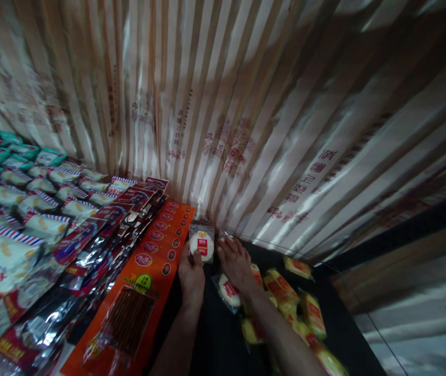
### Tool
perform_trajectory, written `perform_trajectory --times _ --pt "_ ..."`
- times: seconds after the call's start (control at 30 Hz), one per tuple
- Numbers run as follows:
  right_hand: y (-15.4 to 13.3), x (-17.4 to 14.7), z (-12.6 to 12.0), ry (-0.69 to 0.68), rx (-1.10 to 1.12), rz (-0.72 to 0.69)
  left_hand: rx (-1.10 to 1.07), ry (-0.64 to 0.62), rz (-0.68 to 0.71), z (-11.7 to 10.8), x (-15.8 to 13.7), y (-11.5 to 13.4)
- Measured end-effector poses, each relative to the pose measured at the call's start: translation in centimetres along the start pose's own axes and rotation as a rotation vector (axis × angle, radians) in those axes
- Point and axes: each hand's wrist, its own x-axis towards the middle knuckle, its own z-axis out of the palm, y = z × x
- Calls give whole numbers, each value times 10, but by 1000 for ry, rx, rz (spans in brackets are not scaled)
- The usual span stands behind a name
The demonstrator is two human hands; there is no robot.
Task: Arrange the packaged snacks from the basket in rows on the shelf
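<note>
My left hand (pixel 191 277) is closed on the lower left edge of a clear-wrapped round white rice cracker packet (pixel 201 244) with a red label, its thumb lying on the front. Just to the right, my right hand (pixel 235 263) curls over another clear packet (pixel 226 236), mostly hidden under the fingers. A further rice cracker packet (pixel 230 290) lies below that hand. Beside the left hand stretches a long orange snack bag (pixel 144 271) with a window showing brown sticks.
Yellow packets (pixel 281 290) are scattered on the black surface (pixel 215 339) around my right forearm. Rows of white snack bags (pixel 45 224), dark red bags (pixel 101 224) and green bags (pixel 19 151) fill the left. A pleated printed curtain (pixel 215 104) hangs behind.
</note>
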Motion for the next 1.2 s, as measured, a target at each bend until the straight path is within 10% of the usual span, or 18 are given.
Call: perform_trajectory --times 0.17,0.47,0.67,1.2 --pt "-6 14 -11 108 283 -123 63 -22 56 4 5 -4" --pt "-13 42 5 -57 612 173 119 -46 133 7 7 -1" --pt "-22 61 3 -52 533 222 405 -68 230 8 0 2" --pt "-41 70 9 -7 136 62 238 -206 89 8 8 -8"
